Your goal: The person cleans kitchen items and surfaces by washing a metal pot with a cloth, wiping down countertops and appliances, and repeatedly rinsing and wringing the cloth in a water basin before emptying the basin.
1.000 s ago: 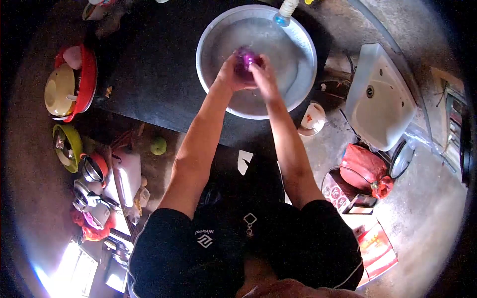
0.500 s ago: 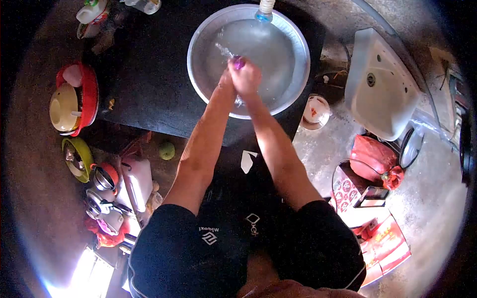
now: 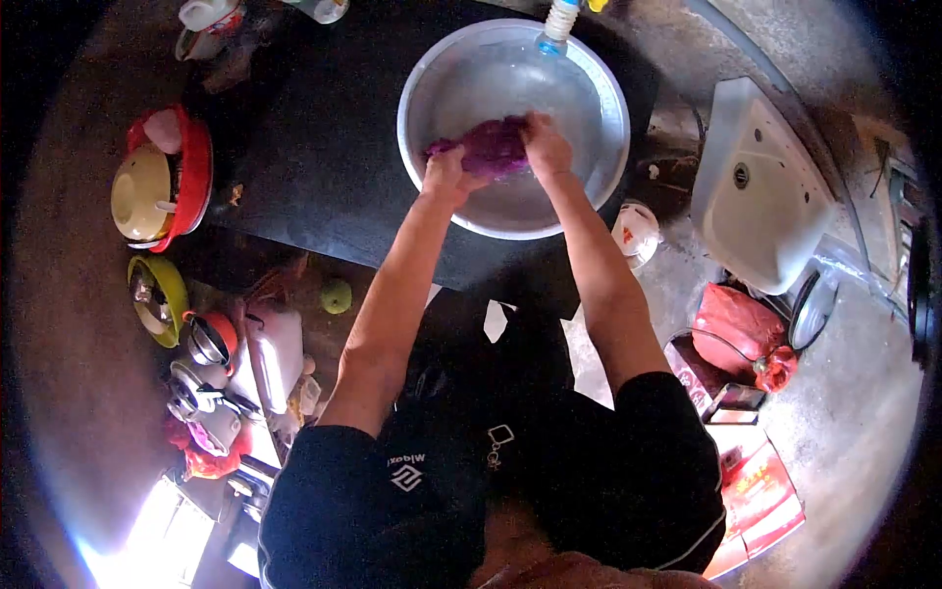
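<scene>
A wet-looking purple cloth is stretched between my two hands over a large round metal basin. My left hand grips its left end near the basin's front left rim. On the other end, my right hand is closed around the cloth's edge. The basin appears to hold water, though its depth cannot be judged. A ribbed hose with a blue tip hangs over the basin's far rim.
The basin stands on a black table. A red basin with a cream bowl sits at left. To the right are a white sink, a white bucket and a red bag. A green round object lies below the table edge.
My hands were clasped together around the bunched cloth, with only a bit of purple showing. Now they are apart, and the cloth is spread out between them. The view has shifted slightly.
</scene>
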Motion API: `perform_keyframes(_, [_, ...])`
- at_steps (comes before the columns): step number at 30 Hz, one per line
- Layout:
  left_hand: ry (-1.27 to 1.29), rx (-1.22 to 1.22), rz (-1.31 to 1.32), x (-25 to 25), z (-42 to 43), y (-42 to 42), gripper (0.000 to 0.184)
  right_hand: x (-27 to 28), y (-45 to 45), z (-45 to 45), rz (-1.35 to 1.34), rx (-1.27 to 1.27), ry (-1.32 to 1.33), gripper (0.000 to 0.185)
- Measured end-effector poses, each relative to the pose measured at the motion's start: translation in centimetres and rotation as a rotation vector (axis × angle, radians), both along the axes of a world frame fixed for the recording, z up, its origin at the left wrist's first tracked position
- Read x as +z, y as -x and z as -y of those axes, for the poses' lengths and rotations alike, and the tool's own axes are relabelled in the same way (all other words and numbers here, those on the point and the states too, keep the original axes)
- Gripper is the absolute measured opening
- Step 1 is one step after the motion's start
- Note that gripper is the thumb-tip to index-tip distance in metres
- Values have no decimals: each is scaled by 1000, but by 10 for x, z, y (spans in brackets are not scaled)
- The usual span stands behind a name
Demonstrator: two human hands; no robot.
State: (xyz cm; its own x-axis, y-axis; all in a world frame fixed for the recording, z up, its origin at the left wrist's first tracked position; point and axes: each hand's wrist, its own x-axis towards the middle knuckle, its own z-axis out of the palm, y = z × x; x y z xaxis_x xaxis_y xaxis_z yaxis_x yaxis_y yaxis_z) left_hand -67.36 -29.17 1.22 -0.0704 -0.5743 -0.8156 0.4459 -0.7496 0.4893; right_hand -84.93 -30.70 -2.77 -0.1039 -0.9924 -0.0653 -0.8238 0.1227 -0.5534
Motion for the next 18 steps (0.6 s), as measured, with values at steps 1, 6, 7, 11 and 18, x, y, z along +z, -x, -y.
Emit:
perform_keyframes(1, [-1, -53, 43, 4, -4, -2, 49, -8, 7, -1, 0, -61, -102, 29])
perform_keyframes(6, [-426, -39, -262, 60, 1, 20, 57, 47, -18, -2, 246, -137, 169, 36])
perform_keyframes(7, [-347, -155, -824, 28, 1, 6, 56, 63, -23, -4, 177, -88, 145, 38])
perform_keyframes(11, [-220, 101, -697, 58, 24, 28, 57, 148, -34, -31, 195, 182, 94, 38])
perform_keyframes(18, [-181, -177, -525, 60, 11, 38, 38, 168, 0, -9, 1101, -126, 92, 30])
